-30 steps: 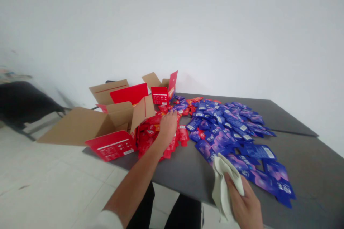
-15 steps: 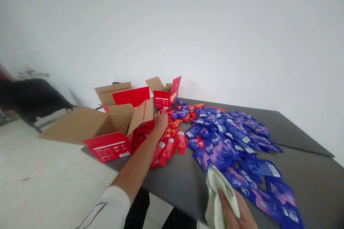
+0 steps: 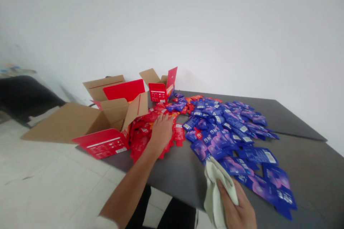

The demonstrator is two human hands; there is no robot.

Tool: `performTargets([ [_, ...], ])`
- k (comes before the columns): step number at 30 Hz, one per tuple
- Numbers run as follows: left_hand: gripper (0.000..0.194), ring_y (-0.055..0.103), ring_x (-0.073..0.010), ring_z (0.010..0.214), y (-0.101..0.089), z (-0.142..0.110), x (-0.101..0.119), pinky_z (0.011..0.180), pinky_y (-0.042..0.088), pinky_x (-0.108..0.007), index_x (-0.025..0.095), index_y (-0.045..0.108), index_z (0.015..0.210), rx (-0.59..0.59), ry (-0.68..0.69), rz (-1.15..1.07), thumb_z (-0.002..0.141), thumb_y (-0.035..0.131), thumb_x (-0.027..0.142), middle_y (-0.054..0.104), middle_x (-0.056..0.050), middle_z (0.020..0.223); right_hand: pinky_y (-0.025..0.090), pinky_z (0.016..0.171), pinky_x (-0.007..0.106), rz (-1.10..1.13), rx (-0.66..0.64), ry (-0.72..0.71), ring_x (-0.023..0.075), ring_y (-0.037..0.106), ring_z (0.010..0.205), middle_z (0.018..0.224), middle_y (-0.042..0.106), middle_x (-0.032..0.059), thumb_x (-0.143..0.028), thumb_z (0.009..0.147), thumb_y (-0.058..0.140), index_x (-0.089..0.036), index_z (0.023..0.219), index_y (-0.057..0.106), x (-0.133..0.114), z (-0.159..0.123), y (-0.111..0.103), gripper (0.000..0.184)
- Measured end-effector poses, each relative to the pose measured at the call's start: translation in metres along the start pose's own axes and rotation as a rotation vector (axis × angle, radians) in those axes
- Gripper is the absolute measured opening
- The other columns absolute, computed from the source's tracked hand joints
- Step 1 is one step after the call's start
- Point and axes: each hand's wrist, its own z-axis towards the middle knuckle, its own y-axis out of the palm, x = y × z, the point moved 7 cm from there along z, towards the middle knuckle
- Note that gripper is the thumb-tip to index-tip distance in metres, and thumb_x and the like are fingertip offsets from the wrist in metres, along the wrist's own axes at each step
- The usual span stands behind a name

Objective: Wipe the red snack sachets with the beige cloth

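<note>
My left hand (image 3: 162, 128) lies over a heap of red sachets (image 3: 141, 137), its fingers stretched out and touching the top ones; what is under the palm is hidden. At the lower right, my right hand (image 3: 239, 205) grips a folded off-white cloth (image 3: 215, 189), thumb on the near side. Just beyond the cloth spreads a large pile of blue-purple sachets (image 3: 217, 143), with a small red packet (image 3: 198, 134) among them. The cloth's tip overlaps the nearest blue sachets in view; whether it touches them I cannot tell.
Open red cartons stand left of the sachets: a near one (image 3: 104, 145), one behind it (image 3: 125, 91) and a smaller one (image 3: 158, 92) by the wall. Their flaps stick out. The dark grey table (image 3: 185, 182) has a seam at right. A black chair (image 3: 24, 96) stands far left.
My left hand has drawn back towards me over the red sachets, and its fingers now show spread. My right hand keeps its hold on the cloth. The view has shifted slightly.
</note>
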Motion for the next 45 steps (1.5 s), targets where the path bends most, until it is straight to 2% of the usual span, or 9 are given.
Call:
performTargets([
  [3,0.029,0.067,-0.0212,0.111,-0.012,-0.05,0.043,0.099,0.05,-0.036,0.02,0.067,0.118,0.051,0.215,-0.244,0.105,0.041,0.021,0.074,-0.007,0.115,0.06,0.085,0.03,0.014,-0.073,0.004,0.028,0.073,0.101,0.112,0.077,0.0077,-0.049,0.091,0.066,-0.024,0.111,0.08,-0.011,-0.002,0.001,0.035],
  [5,0.034,0.07,-0.0188,0.082,-0.001,-0.074,0.056,0.077,0.052,-0.03,0.021,0.067,0.096,-0.081,0.189,-0.315,0.108,0.038,0.032,0.074,-0.003,0.087,0.059,0.082,0.028,0.04,-0.186,-0.016,0.0262,0.074,0.095,0.107,0.077,0.0066,-0.046,0.092,0.066,-0.026,0.107,0.08,-0.018,-0.004,0.005,0.029],
  [7,0.037,0.07,-0.0185,0.079,0.015,-0.084,0.065,0.072,0.05,-0.028,0.021,0.064,0.09,-0.171,0.17,-0.316,0.109,0.035,0.035,0.072,-0.002,0.083,0.058,0.079,0.027,0.064,-0.298,-0.05,0.0246,0.073,0.09,0.102,0.076,0.0054,-0.043,0.092,0.067,-0.027,0.102,0.08,-0.024,-0.008,0.008,0.023],
  [13,0.031,0.062,-0.025,0.114,0.06,-0.028,0.081,0.096,0.046,-0.034,0.015,0.065,0.12,-0.204,0.115,-0.209,0.106,0.038,0.024,0.068,-0.014,0.118,0.052,0.078,0.022,0.108,-0.428,-0.081,0.0194,0.068,0.087,0.095,0.071,0.0036,-0.036,0.095,0.067,-0.024,0.095,0.076,-0.03,-0.015,0.01,0.015],
  [17,0.036,0.057,-0.0305,0.121,0.077,0.015,0.09,0.102,0.043,-0.04,0.01,0.066,0.123,-0.194,0.043,-0.173,0.105,0.041,0.028,0.063,-0.02,0.124,0.05,0.082,0.022,0.126,-0.442,-0.049,0.0194,0.067,0.091,0.098,0.069,0.0042,-0.038,0.097,0.064,-0.022,0.093,0.074,-0.032,-0.014,0.013,0.019],
  [25,0.046,0.055,-0.0359,0.122,0.091,0.043,0.097,0.103,0.041,-0.044,0.009,0.071,0.118,-0.242,-0.036,-0.163,0.097,0.057,0.047,0.063,-0.024,0.125,0.048,0.081,0.024,0.144,-0.465,-0.008,0.0192,0.064,0.087,0.095,0.067,0.0044,-0.041,0.098,0.063,-0.02,0.089,0.072,-0.031,-0.014,0.016,0.024],
  [31,0.04,0.055,-0.034,0.125,0.093,0.049,0.099,0.104,0.041,-0.041,0.014,0.071,0.12,-0.261,-0.034,-0.222,0.091,0.068,0.041,0.065,-0.021,0.127,0.047,0.082,0.024,0.157,-0.477,0.0,0.0194,0.064,0.09,0.096,0.067,0.0044,-0.04,0.098,0.063,-0.02,0.092,0.073,-0.03,-0.013,0.017,0.023],
  [37,0.02,0.063,-0.0304,0.114,0.09,0.052,0.095,0.102,0.044,-0.041,0.018,0.075,0.101,-0.218,-0.035,-0.33,0.092,0.064,0.03,0.072,-0.015,0.112,0.047,0.081,0.023,0.147,-0.474,0.021,0.0188,0.064,0.089,0.096,0.067,0.0039,-0.042,0.099,0.062,-0.02,0.094,0.073,-0.027,-0.013,0.017,0.025],
  [45,0.019,0.068,-0.0232,0.104,0.037,0.037,0.075,0.088,0.05,-0.032,0.018,0.059,0.112,0.023,-0.051,-0.548,0.104,0.042,0.023,0.071,-0.011,0.107,0.048,0.083,0.024,0.119,-0.448,0.057,0.0192,0.065,0.092,0.102,0.069,0.0039,-0.042,0.097,0.064,-0.021,0.1,0.075,-0.021,-0.014,0.014,0.024],
])
